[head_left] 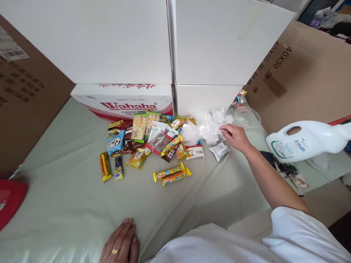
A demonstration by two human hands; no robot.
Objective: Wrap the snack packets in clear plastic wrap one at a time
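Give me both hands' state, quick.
Left hand: open, flat on the cloth, holding nothing.
Right hand: fingers on the clear plastic bags; grip cannot be told.

Cut off or unreadable
Left hand [120, 243] cut by btm edge, wrist unseen; red thing [11, 201] half out at left; white jug [307, 140] runs off right; snack wrappers [142, 142]: print too small to read.

Two large white boxes [90, 40] at back, left one atop red-and-white Wahaha carton [123, 104]. Brown cardboard box [24, 95] far left. Cardboard marked 40X50 [301, 76] at right. White detergent jug [307, 142] lying on side, far right. Clear plastic cup [248, 117] near right box. Red object [9, 201] cut off at left edge. Snack packets [148, 140] heaped before carton.
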